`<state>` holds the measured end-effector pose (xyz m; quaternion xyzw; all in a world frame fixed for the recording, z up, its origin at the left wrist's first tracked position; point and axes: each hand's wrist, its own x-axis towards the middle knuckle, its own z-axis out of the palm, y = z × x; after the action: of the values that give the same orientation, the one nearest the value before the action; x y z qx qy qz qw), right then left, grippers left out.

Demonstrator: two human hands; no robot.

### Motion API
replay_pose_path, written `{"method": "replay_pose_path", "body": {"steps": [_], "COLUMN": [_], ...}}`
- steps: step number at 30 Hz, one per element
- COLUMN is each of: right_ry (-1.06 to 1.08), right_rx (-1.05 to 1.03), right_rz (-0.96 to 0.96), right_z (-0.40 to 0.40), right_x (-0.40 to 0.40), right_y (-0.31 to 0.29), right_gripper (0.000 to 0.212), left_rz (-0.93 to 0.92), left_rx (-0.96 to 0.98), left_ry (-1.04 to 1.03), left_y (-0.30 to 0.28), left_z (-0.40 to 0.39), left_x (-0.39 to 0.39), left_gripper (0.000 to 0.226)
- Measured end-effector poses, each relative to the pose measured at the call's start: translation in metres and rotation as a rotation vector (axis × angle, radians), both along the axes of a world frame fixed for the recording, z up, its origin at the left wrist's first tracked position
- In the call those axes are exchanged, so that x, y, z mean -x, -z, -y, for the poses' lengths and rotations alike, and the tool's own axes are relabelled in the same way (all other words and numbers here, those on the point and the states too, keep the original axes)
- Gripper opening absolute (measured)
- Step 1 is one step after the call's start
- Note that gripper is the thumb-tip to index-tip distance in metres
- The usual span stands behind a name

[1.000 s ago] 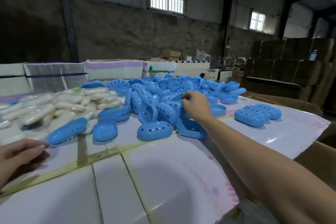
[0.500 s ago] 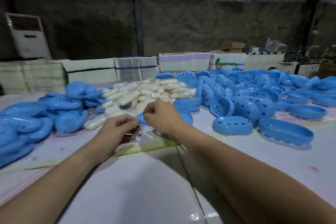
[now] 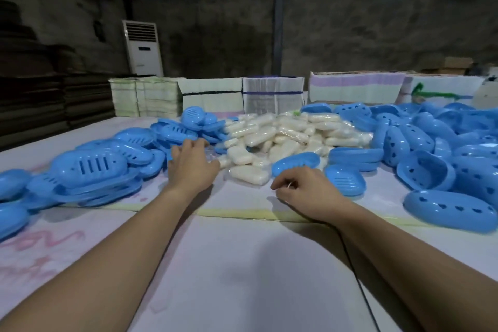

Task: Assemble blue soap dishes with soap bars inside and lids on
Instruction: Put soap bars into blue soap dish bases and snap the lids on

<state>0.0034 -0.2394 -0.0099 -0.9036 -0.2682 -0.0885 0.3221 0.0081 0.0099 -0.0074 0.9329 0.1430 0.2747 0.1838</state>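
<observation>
Soap bars sit heaped mid-desk between blue lids and dishes, left hand spread reaching, right hand loosely curled, holding nothing.

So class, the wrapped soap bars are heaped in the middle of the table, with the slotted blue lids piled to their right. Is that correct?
Not quite. In the head view the soap bars are heaped mid-table, but the slotted lids are piled to their left; the pile on the right is dishes with heart-shaped holes.
</observation>
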Motion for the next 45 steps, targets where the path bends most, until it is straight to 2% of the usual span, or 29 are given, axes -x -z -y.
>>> {"method": "replay_pose_path", "body": {"steps": [2, 6, 10, 15, 20, 23, 27, 31, 34, 36, 38, 40, 45], "right_ry": [-0.005, 0.004, 0.021, 0.061, 0.211, 0.256, 0.246, 0.226, 0.173, 0.083, 0.016, -0.005, -0.001], "right_rx": [-0.003, -0.007, -0.038, -0.091, -0.253, -0.271, -0.246, -0.272, -0.232, -0.131, -0.012, 0.06, 0.083], "right_rz": [0.0, 0.008, -0.003, 0.007, 0.037, 0.014, 0.021, 0.041, 0.038, 0.023, 0.007, 0.009, 0.014], "right_z": [0.001, 0.005, 0.006, 0.011, 0.023, 0.03, 0.029, 0.025, 0.025, 0.024, 0.02, 0.018, 0.014], "right_x": [0.001, 0.002, 0.001, 0.002, -0.002, -0.004, -0.004, -0.001, -0.001, 0.0, 0.0, -0.001, -0.002], "right_y": [-0.001, -0.001, -0.001, -0.004, -0.014, -0.015, -0.013, -0.012, -0.011, -0.009, -0.006, -0.004, -0.004], "right_gripper": [0.02, 0.021, 0.026, 0.023, 0.02, 0.022, 0.02, 0.021, 0.02, 0.016, 0.016, 0.015, 0.02], "left_rz": [-0.067, -0.097, 0.006, 0.146, 0.115, 0.126, 0.0, -0.177, -0.197, -0.119, -0.022, -0.002, -0.254], "left_rx": [0.017, 0.018, 0.009, 0.024, 0.032, 0.03, 0.028, -0.008, 0.041, 0.06, 0.033, -0.036, -0.175], "left_ry": [-0.098, -0.108, -0.086, 0.042, 0.217, 0.362, 0.641, 0.704, 0.741, 0.729, 0.673, 0.589, 0.471], "left_y": [0.004, 0.011, 0.01, -0.003, -0.018, -0.024, -0.026, -0.023, -0.018, -0.012, -0.006, -0.002, 0.005], "left_z": [-0.015, -0.023, -0.017, 0.007, 0.038, 0.045, 0.046, 0.046, 0.048, 0.05, 0.049, 0.042, 0.031], "left_x": [-0.002, -0.005, -0.004, 0.007, 0.024, 0.033, 0.041, 0.039, 0.036, 0.032, 0.026, 0.016, -0.004], "left_gripper": [0.052, 0.033, 0.024, 0.02, 0.01, 0.007, 0.026, 0.037, 0.043, 0.049, 0.043, 0.04, 0.057]}}
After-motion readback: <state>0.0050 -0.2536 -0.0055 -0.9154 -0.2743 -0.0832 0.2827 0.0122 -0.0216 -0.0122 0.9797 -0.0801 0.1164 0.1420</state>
